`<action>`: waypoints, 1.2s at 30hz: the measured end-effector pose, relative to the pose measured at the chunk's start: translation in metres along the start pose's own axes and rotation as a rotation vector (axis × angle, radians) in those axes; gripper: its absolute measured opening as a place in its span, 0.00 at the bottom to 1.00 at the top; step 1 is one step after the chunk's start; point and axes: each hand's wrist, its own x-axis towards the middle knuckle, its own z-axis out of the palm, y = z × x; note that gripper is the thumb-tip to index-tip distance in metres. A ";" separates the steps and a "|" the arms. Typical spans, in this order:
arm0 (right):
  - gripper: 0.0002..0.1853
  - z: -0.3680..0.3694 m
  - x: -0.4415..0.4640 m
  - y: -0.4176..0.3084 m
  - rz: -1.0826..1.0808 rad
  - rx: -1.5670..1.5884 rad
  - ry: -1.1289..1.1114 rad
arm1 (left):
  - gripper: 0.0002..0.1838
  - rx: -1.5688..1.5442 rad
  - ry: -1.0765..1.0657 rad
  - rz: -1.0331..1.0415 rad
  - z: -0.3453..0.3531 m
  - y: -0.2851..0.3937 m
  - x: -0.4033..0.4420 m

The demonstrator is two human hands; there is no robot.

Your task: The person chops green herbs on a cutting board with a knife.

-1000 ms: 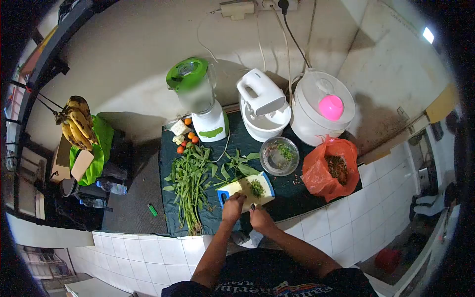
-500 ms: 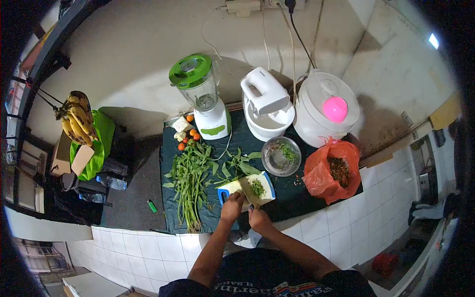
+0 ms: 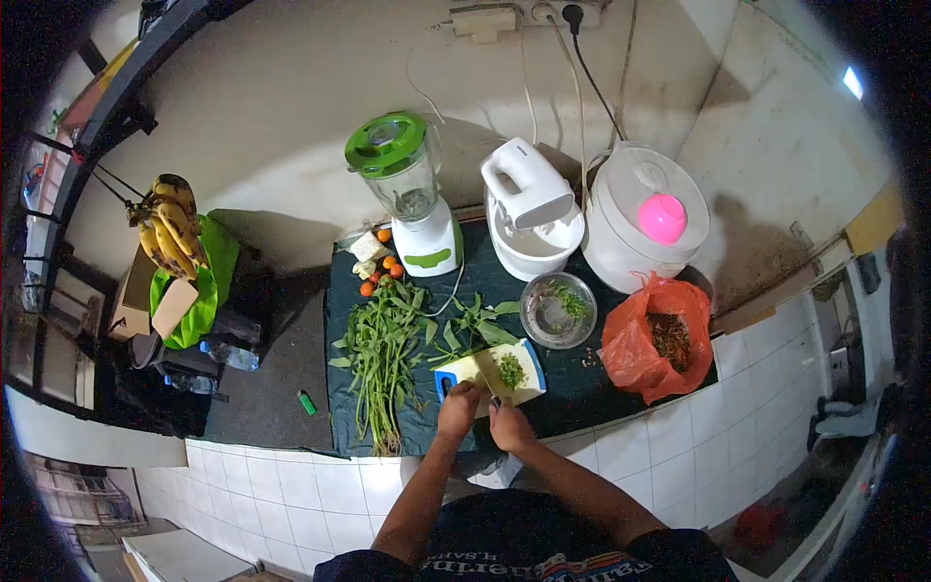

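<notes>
My right hand [image 3: 509, 427] is closed around the dark handle of a knife [image 3: 489, 383], its thin blade lying over the cutting board. My left hand [image 3: 459, 414] is closed at the board's near edge, left of the blade; whatever its fingers hold is hidden. The pale cutting board [image 3: 467, 371] has blue ends and bears a small heap of chopped greens [image 3: 511, 369]. Behind it, a metal bowl [image 3: 541, 312] contains more chopped green pieces. A large bunch of leafy stalks [image 3: 376, 359] lies left of the board, with loose leaves [image 3: 475, 325] behind it.
A blender [image 3: 427, 238], a white stand mixer [image 3: 531, 238] and a large white container [image 3: 630, 218] line the wall. An open red plastic bag [image 3: 630, 349] stands at right. Small tomatoes [image 3: 390, 263] sit by the blender. Bananas [image 3: 173, 228] hang at far left; a green lighter [image 3: 306, 403] lies below.
The camera view has shifted slightly, so the scene sits a little further right. Both hands stay at the cutting board with the knife between them.
</notes>
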 end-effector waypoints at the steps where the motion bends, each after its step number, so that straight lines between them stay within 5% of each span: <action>1: 0.22 0.000 0.001 -0.004 -0.001 0.003 -0.003 | 0.11 0.038 -0.022 0.028 0.000 -0.003 -0.001; 10: 0.22 -0.001 -0.017 0.001 0.085 -0.021 -0.070 | 0.10 0.110 -0.046 0.057 -0.004 0.002 -0.008; 12: 0.22 -0.002 -0.009 0.001 -0.028 -0.001 -0.008 | 0.09 0.131 -0.060 0.072 -0.006 -0.001 -0.008; 14: 0.22 -0.006 -0.008 -0.006 -0.036 -0.024 0.008 | 0.10 0.244 -0.044 0.214 0.001 -0.016 -0.013; 18: 0.21 0.003 -0.015 -0.002 -0.088 -0.118 0.149 | 0.09 0.229 -0.056 0.098 0.004 -0.013 -0.015; 25: 0.22 0.003 -0.008 -0.006 -0.009 -0.065 0.005 | 0.08 0.212 -0.031 0.100 0.002 -0.006 -0.017; 36: 0.22 0.020 -0.010 -0.001 -0.035 -0.070 0.094 | 0.13 0.178 -0.092 0.035 0.003 -0.015 -0.017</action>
